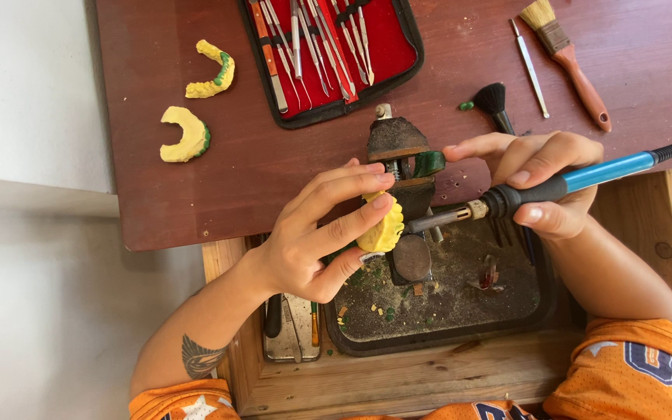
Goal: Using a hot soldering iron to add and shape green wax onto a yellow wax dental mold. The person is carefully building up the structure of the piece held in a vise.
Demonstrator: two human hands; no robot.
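- Left grip [322, 233] is clenched around a yellow dental cast [383, 227], fingers on top and thumb beneath, holding it just above a dark tray [351, 340] littered with green and yellow crumbs
- Right grip [547, 180] clasps a blue-and-black heated tool [561, 185] like a pen; its metal tip [429, 222] points left and meets the cast
- Small vise [398, 152] stands on the counter [274, 179] edge just behind the cast, with a green piece [429, 162] in it that the right forefinger touches
- Two more yellow casts with green wax [213, 71] [186, 135] lie well apart on the counter's left
- Red-lined case of metal instruments [332, 50] lies open at the top; a black brush [494, 105], a thin metal pick [530, 68] and a wooden-handled paintbrush [569, 58] lie to its right
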